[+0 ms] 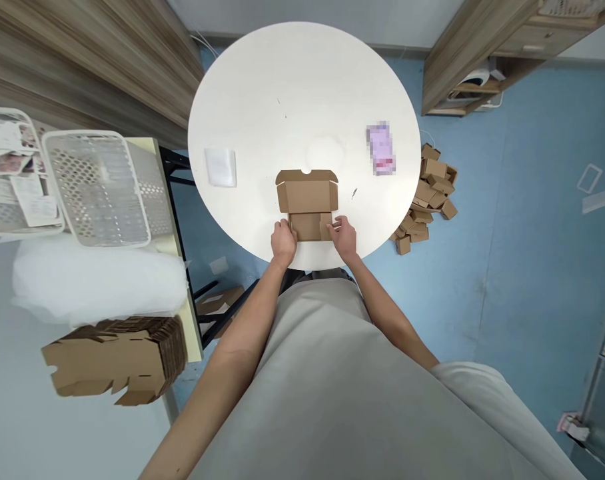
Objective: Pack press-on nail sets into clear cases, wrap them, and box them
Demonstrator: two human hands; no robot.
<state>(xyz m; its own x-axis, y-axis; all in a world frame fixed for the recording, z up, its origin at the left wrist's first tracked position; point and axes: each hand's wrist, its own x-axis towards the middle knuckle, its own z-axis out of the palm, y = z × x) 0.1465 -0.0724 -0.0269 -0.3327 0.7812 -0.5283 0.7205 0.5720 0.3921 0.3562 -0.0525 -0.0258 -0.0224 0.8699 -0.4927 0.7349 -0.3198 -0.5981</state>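
Note:
A small brown cardboard box [308, 197] lies near the front edge of the round white table [302, 73], its lid raised and spread away from me. My left hand [284, 243] grips the box's left side wall, fingers closed on it. At the right end, my right hand [344, 238] has its thumb and fingers on the side flap, which is folded inward. A white, thin square packet [220, 167] rests on the left of the table. On the right lies a pixelated pink and purple item [381, 148].
To the left, a side table [195, 333] bears white baskets [97, 190], a white wrapping roll [100, 280] and stacked flat cardboard [112, 360]. Small brown boxes [435, 187] are heaped on the floor at right. A wooden cabinet [462, 47] stands at the back right.

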